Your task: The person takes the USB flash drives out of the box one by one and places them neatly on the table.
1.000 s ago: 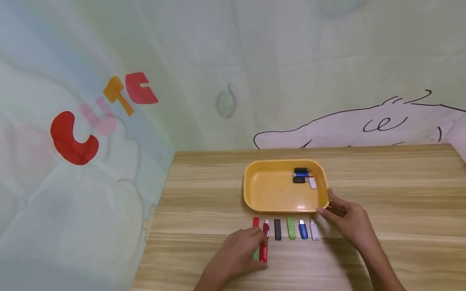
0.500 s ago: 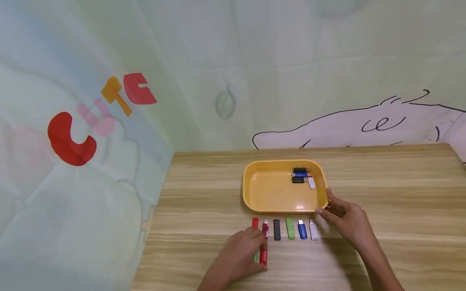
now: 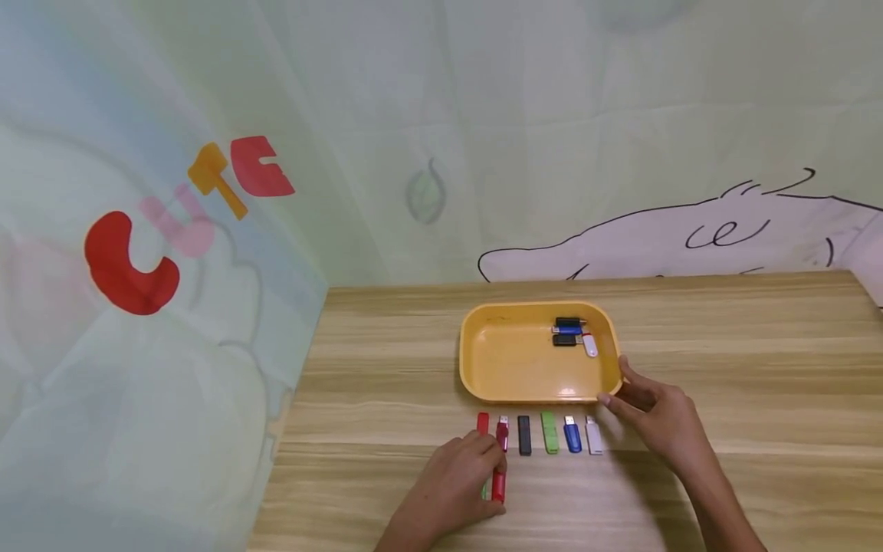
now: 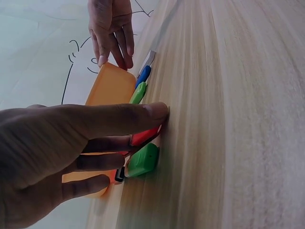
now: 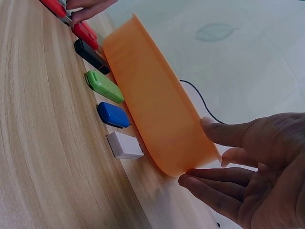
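While my left hand point(image 3: 451, 483) pinches a red stick point(image 3: 499, 488) by its ends, perhaps to keep it straight, a green stick point(image 4: 143, 160) lies beside it; a row of sticks point(image 3: 524, 435) runs from just beyond it toward my right hand point(image 3: 665, 429). There, fingers apart, I touch the tray point(image 3: 531, 399) at one corner, likely to steady it. Against half a second ago, nothing visibly differs

One yellow tray point(image 3: 510, 360), with four USB sticks point(image 3: 589, 345) inside: two black, one blue, one white. Outside it, eight sticks point(image 3: 549, 433): three red, two green, one black, one blue, one white. Two hands point(image 3: 451, 479); one bench point(image 3: 386, 368); four wall letters point(image 3: 110, 253).
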`<state>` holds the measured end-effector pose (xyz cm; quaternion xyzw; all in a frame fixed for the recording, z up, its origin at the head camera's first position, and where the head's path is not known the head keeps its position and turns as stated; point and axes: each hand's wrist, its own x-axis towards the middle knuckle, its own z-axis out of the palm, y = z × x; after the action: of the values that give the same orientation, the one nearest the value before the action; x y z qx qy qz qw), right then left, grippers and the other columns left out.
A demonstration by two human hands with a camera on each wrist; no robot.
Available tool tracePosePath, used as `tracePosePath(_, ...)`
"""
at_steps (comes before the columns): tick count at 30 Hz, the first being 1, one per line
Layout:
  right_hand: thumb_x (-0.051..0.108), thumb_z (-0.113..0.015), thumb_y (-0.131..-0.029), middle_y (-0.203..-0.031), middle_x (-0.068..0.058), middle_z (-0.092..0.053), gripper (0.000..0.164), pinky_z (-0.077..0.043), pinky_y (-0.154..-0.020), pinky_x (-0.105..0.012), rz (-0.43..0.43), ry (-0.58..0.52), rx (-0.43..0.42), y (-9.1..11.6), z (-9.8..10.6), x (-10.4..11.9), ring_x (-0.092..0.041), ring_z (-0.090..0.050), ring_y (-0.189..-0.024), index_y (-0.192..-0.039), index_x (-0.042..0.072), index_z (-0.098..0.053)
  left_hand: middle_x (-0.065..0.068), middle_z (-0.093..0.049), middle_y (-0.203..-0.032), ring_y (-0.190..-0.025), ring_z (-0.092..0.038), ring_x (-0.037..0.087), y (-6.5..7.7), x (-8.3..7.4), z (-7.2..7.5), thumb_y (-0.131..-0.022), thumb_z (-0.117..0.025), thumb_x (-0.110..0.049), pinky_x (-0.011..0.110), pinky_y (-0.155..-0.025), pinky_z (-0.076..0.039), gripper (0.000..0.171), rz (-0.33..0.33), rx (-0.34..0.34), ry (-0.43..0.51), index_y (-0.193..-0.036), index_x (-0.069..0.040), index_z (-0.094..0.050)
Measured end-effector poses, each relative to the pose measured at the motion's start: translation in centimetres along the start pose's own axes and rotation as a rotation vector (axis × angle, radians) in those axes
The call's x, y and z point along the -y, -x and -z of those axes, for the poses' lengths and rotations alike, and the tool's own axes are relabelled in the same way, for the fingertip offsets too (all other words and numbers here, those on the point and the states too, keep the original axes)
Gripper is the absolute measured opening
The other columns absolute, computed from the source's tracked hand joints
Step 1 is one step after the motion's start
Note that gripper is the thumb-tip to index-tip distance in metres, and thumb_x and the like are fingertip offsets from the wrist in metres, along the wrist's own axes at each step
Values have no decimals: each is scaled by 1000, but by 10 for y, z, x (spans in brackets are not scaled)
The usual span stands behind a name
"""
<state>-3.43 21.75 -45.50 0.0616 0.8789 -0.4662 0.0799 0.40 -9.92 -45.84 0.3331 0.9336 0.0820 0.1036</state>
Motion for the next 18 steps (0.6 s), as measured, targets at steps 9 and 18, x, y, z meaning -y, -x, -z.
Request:
tracePosePath(9,37,-79,-97,-136,-22,-66,78,-50,-106,-57,-1,0,1,0,0,0,-39,-69,-124,-158,6,-41,-10,-68,-104,-97,-57,6,-2,1,-1,-75,-96,-50,21,-79,-50,45,9,19,17,-100,-23,-70)
tracePosePath(18,36,-79,-97,-137,-22,-65,79,-50,-106,-55,-1,-12,1,0,0,0,-38,-69,-124,-158,5,-41,-10,-68,-107,-98,-55,7,-2,1,0,-76,-95,-50,21,-79,-49,45,7,30,31,-103,-23,-71)
